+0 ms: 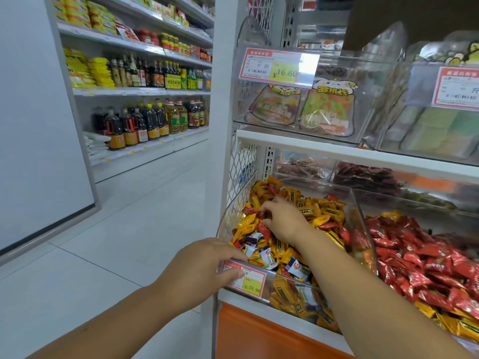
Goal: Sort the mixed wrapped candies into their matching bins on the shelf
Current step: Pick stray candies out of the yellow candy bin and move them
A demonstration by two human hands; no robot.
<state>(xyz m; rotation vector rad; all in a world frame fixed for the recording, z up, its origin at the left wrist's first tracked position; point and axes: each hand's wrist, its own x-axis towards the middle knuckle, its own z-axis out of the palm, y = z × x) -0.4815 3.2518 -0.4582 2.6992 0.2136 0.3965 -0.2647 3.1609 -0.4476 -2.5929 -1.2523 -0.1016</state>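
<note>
A clear plastic bin (360, 221) on the lower shelf holds mostly yellow wrapped candies (321, 211), with several red ones (250, 210) and blue-and-white ones (296, 268) mixed in. My right hand (282, 218) reaches into this bin and pinches a red candy (263, 215) near its left side. My left hand (204, 268) grips the bin's front left rim beside the price tag (250, 279). The neighbouring bin to the right is filled with red wrapped candies (425, 257).
Above, clear bins (298, 81) hold bagged snacks with a 16.80 price tag. A white mesh side panel (242, 164) borders the shelf's left end. An aisle with tiled floor (124, 229) lies to the left, with shelves of oil bottles (145, 123) beyond.
</note>
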